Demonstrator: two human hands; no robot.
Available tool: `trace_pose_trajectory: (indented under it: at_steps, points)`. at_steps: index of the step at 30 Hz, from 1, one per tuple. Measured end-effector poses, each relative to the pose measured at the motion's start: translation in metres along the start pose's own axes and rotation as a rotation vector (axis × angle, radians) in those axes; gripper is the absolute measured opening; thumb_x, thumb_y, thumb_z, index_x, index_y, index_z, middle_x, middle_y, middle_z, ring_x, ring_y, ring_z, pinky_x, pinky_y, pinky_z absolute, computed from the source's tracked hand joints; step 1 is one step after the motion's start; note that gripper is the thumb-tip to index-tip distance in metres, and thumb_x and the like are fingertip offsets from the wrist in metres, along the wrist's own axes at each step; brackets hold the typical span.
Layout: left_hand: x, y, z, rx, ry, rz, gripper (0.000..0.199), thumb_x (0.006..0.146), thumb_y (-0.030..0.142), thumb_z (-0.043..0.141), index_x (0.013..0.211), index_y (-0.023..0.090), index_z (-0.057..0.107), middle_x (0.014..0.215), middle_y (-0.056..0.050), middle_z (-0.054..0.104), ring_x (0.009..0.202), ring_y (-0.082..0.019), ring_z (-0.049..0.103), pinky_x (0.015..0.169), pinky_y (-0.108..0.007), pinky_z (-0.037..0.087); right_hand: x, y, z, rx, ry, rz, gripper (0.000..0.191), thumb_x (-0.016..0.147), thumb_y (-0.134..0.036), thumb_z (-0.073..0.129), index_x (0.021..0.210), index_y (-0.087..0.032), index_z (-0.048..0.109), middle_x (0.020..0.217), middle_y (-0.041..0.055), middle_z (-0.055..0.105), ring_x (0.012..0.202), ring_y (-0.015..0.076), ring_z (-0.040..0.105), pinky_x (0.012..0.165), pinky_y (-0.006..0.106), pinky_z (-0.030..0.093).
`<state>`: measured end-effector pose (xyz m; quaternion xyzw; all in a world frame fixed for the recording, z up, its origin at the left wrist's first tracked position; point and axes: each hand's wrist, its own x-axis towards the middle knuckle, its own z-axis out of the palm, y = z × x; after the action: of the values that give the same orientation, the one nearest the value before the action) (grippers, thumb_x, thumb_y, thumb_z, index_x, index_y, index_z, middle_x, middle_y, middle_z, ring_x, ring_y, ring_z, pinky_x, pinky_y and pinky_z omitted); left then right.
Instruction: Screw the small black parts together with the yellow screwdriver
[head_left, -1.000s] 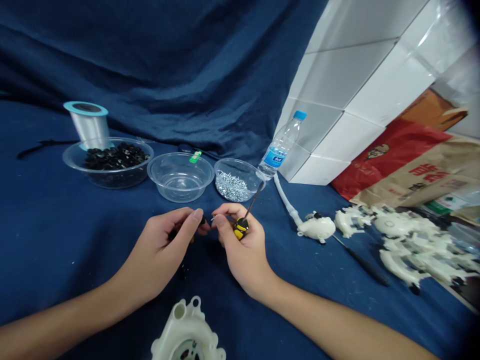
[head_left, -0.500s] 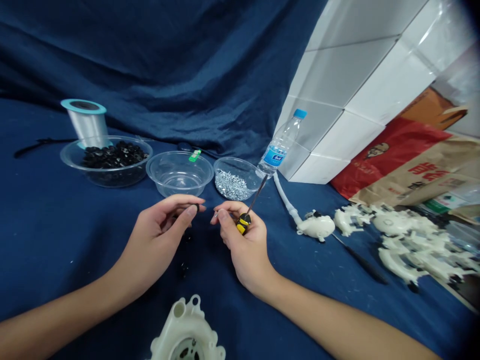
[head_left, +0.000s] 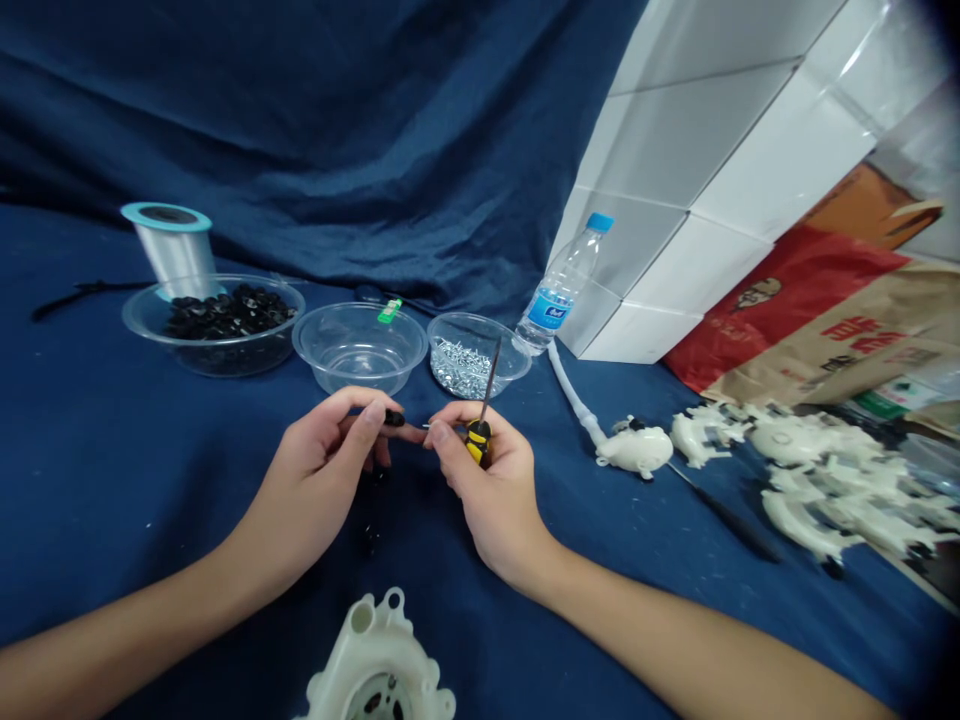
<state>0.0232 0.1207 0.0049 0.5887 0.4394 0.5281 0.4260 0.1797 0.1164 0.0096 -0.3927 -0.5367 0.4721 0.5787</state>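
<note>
Between thumb and fingertips, my left hand [head_left: 326,455] pinches a small black part [head_left: 392,418]. My right hand [head_left: 491,480] keeps a screwdriver [head_left: 478,440] with a yellow and black handle tucked in its fingers, shaft pointing up. At the tips of its thumb and forefinger a small silvery screw [head_left: 427,427] shows, facing the black part; whether they touch I cannot tell. Below the left hand, small black pieces [head_left: 370,538] lie on the blue cloth. A cream plastic housing [head_left: 375,650] sits at the bottom edge, partly cut off.
Across the back stand a bowl of black parts [head_left: 225,315], a clear bowl [head_left: 360,350], a bowl of screws [head_left: 465,365], a wire spool [head_left: 172,245] and a water bottle [head_left: 555,300]. To the right lie cream housings [head_left: 825,480] and another screwdriver [head_left: 731,520], before white boxes [head_left: 652,240].
The black part has turned in my left fingertips and shows more of itself. In my right hand the screwdriver has tilted more upright, its shaft swinging left, and the screw is nearer the part.
</note>
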Motion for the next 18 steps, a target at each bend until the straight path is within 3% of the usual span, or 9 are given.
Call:
trace_pose_trajectory:
  at_steps: [11, 18]
  points:
    - [-0.0022, 0.0028, -0.0006, 0.025, -0.022, 0.003, 0.021, 0.094, 0.043, 0.056, 0.096, 0.025, 0.068, 0.067, 0.006, 0.057, 0.065, -0.01, 0.052, 0.061, -0.02, 0.042, -0.0006, -0.0037, -0.0003, -0.024, -0.103, -0.005, 0.012, 0.085, -0.024, 0.072, 0.077, -0.017, 0.065, 0.067, -0.0043, 0.055, 0.058, 0.0069, 0.041, 0.054, 0.022, 0.033]
    - [-0.0049, 0.009, -0.0003, 0.013, -0.019, 0.005, 0.019, 0.092, 0.04, 0.06, 0.095, 0.024, 0.07, 0.067, 0.005, 0.059, 0.064, -0.011, 0.054, 0.062, -0.02, 0.046, -0.0006, -0.0013, -0.0009, -0.003, -0.073, 0.032, 0.012, 0.085, -0.028, 0.072, 0.082, -0.019, 0.065, 0.064, -0.0056, 0.05, 0.054, 0.0076, 0.037, 0.051, 0.023, 0.03]
